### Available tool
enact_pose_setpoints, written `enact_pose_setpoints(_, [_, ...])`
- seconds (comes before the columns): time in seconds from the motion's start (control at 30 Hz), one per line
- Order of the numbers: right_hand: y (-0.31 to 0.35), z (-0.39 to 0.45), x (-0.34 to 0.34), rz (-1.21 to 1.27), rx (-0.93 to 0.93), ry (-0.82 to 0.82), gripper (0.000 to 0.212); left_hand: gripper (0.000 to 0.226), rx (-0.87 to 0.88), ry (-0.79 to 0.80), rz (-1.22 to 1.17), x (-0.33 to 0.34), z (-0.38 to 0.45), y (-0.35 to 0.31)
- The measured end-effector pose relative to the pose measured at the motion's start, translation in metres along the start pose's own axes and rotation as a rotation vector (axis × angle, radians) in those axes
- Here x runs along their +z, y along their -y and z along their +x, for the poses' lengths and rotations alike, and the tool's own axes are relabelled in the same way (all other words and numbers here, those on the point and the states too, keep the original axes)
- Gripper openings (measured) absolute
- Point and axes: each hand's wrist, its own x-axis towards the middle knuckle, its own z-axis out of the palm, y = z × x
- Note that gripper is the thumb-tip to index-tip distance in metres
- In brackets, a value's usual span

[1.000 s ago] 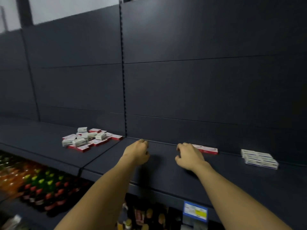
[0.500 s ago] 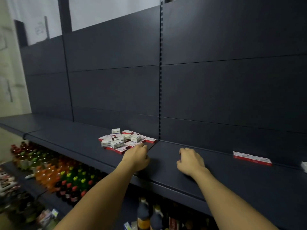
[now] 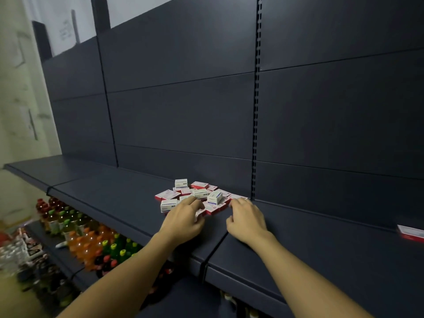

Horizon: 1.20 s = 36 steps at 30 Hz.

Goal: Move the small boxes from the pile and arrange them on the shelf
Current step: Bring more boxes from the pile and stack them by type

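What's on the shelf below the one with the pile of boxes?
Below the shelf holding the pile, rows of bottles with green, orange and red caps or contents stand on a lower shelf. The upper shelf and the arms cover the rest of it.

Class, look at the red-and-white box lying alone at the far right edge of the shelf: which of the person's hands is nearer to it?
Right. The right hand is at the pile's right edge, well left of the lone box; the left hand is farther left, at the pile's front.
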Motion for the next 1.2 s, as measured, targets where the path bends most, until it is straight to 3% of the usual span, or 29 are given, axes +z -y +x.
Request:
enact_pose_setpoints(0.57, [0.067,0.045,0.031,0.007,-0.107,0.112,0.037,0.033,0.247,-0.068,-0.197,-0.014,0.017,0.087])
enact_pose_setpoints(0.7, [0.093,0.047,0.040,0.003,-0.052,0.068,0.039,0.041,0.267,-0.063,-0.188,-0.020,0.023,0.126])
enact_pose_setpoints(0.9, [0.127,0.061,0.056,0.026,0.105,0.011,0.061,0.045,0.328,-0.036,-0.287,-0.017,0.036,0.170])
enact_pose_setpoints(1.1, [0.137,0.068,0.077,0.121,0.243,-0.061,0.064,0.059,0.238,0.009,-0.427,0.003,0.042,0.194])
enact_pose_setpoints(1.2, [0.142,0.071,0.085,0.163,0.281,-0.070,0.068,0.049,0.198,0.045,-0.507,0.011,0.042,0.201])
